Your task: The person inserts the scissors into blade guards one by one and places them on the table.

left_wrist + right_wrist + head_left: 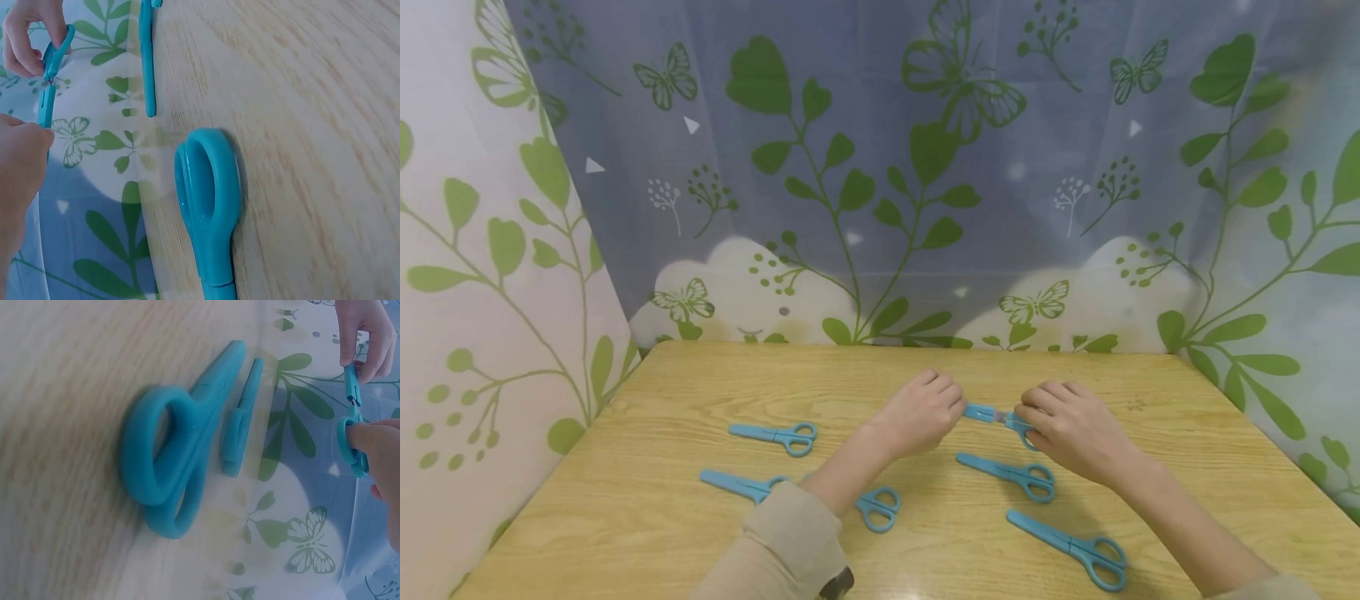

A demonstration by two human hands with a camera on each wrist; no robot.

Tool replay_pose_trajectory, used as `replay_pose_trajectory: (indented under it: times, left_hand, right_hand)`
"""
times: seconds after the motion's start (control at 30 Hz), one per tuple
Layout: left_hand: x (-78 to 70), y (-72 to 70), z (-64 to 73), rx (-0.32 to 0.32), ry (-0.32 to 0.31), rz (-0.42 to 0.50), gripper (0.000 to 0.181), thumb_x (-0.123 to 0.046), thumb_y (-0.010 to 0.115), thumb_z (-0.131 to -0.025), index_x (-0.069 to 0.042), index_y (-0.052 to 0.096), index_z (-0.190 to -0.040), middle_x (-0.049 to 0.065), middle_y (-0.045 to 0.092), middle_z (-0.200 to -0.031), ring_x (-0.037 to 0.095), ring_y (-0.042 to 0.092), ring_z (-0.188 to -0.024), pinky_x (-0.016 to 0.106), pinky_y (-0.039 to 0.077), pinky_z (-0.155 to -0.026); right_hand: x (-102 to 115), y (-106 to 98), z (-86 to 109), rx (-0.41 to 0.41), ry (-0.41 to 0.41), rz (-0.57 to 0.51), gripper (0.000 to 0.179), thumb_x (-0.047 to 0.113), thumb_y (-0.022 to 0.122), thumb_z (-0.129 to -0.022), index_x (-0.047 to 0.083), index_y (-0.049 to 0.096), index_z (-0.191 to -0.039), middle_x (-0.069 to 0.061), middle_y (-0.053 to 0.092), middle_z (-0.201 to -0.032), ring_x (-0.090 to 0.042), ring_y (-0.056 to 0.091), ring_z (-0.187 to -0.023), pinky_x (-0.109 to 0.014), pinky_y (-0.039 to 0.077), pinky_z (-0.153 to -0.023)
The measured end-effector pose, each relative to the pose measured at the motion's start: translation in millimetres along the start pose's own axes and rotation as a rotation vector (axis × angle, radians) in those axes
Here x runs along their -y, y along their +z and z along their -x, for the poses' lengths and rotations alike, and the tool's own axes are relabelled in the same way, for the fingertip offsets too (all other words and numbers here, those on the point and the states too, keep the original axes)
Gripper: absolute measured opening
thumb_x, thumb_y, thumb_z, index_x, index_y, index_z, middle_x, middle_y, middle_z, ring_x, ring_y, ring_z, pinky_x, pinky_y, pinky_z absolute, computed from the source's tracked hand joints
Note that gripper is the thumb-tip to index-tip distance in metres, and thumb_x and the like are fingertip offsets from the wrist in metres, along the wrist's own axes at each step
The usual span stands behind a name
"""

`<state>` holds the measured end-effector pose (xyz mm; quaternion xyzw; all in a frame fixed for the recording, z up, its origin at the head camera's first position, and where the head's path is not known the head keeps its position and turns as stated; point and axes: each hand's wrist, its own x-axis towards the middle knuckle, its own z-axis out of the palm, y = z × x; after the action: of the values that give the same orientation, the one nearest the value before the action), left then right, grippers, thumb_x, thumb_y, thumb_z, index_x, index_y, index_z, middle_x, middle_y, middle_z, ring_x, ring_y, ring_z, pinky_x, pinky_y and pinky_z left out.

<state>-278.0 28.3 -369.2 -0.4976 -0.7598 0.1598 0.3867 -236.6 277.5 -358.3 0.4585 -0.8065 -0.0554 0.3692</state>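
Above the far part of the table, both hands hold one pair of blue scissors [1020, 427]. The left hand [921, 412] pinches the end of its blue blade cover [980, 412]. At the handle loops [343, 441], the right hand [1071, 425] grips the scissors, its thumb at the loop in the right wrist view. A short stretch of metal blade [1001, 417] shows between cover and handles; the rest sits hidden inside the cover. Just below the hands in the head view lies another covered pair [1004, 477].
More blue scissors with covers lie on the wooden table [647, 500]: one nearer at the right [1067, 546], one at the far left [775, 435], and others partly behind the left forearm [737, 483]. A leaf-patterned curtain [865, 208] stands along the table's far edge.
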Motion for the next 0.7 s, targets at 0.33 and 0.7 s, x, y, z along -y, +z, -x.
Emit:
replay_pose_trajectory:
  times: [0.33,0.7]
  left_hand:
    - [-2.0,-0.3,-0.4,0.017,0.006,-0.009,0.020,-0.016,0.053,-0.090,-0.015,0.069,-0.102,-0.005,0.064,-0.098,0.011,0.056,-0.093,0.023,0.043,-0.082]
    - [-2.3,-2.2,-1.0,0.011,0.014,-0.021,0.019,-0.015,0.056,-0.088,-0.014,0.069,-0.102,-0.004,0.064,-0.097,0.012,0.057,-0.093,0.023,0.043,-0.081]
  right_hand:
    - [2.4,1.9,-0.3,-0.007,-0.011,0.003,0.026,0.007,0.075,-0.062,0.004,0.067,-0.087,-0.006,0.061,-0.088,-0.024,0.057,-0.082,-0.037,0.049,-0.065]
    - [3.7,1.9,-2.0,0.006,-0.006,0.006,0.027,0.006,0.076,-0.061,0.004,0.067,-0.086,-0.005,0.061,-0.087,-0.023,0.057,-0.081,-0.036,0.048,-0.063]
